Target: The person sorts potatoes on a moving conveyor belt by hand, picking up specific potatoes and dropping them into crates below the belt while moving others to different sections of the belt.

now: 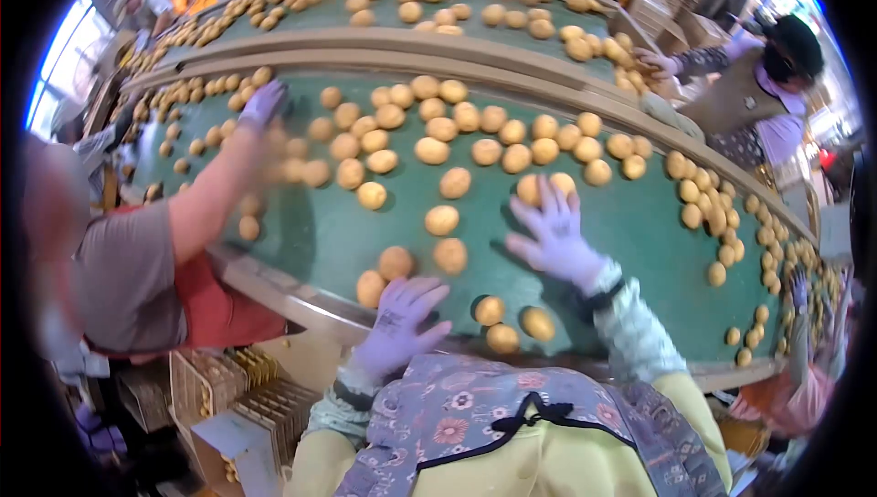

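Note:
Potatoes lie scattered over a green conveyor belt. My left hand, in a purple glove, is at the belt's near edge with its fingers stretched out. Just beyond its fingertips sit two potatoes. Farther out over the belt, my right hand is spread, palm down, in a matching glove. Its fingertips reach two potatoes; whether they touch is hard to tell. Between my hands, three potatoes rest close to the near edge.
On the left, a co-worker's gloved hand reaches across the same belt. A second belt with potatoes runs behind a raised divider. Another person stands at the far right. Crates stand below the belt on the left.

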The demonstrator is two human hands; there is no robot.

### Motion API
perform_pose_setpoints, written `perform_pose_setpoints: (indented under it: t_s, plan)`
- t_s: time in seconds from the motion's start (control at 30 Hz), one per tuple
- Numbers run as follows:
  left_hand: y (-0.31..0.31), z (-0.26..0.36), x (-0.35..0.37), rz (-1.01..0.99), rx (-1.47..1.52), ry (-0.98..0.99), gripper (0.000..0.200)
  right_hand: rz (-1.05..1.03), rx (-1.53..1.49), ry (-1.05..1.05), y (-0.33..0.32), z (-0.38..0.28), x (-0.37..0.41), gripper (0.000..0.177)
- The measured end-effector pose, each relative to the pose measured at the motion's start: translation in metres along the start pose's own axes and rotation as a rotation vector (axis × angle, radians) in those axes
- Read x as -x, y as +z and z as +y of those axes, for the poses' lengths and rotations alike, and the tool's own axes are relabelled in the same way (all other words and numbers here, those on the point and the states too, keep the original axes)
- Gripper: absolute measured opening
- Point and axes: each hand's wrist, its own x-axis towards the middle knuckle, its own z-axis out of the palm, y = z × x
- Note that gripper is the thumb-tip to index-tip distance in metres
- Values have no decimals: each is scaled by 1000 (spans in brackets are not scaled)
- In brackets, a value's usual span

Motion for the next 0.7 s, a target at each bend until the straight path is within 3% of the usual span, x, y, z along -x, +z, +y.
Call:
perform_pose_setpoints:
  t_s: [0.03,0.07,0.13,0.2,0.27,0.3,0.33,0.4,0.43,0.47,0.53,0.57,0.63,0.7]
  plan:
    - [-5,-19,1,52,-82,30,79,7,-50,-143,-7,-31,9,85]
    - [-16,-30,2,59,-91,6,79,-102,-201,-189,-1,-50,30,81]
    - [-42,-52,7,209,-261,-220,92,-169,-170,-270,-37,-82,48,76]
    - [-60,-75,15,136,-331,-308,102,-211,-70,3,-52,-70,46,72]
    - [-78,-81,7,-234,55,-676,107,70,36,273,-43,-45,63,72]
    - [-58,-94,17,-236,-38,-530,106,90,40,431,-16,-15,87,79]
    - [-52,-93,12,-242,-36,-527,106,88,41,438,-21,-32,76,79]
    - [-37,-91,3,-178,9,-421,102,116,82,167,-33,-77,56,84]
    - [-43,-89,-4,-155,74,-397,87,-61,-95,115,-39,-103,46,87]
    - [-44,-97,-2,-174,88,-394,87,-172,-161,5,-36,-121,37,85]
    - [-53,-120,8,-188,11,-430,67,-159,-83,-103,3,-108,47,80]
    - [-56,-130,16,-81,20,-415,46,-168,-81,-86,4,-103,42,80]
    - [-70,-157,31,-44,64,-421,48,-4,163,258,4,-86,12,74]
    - [-84,-172,40,-49,144,-471,58,80,74,181,6,-92,-12,72]
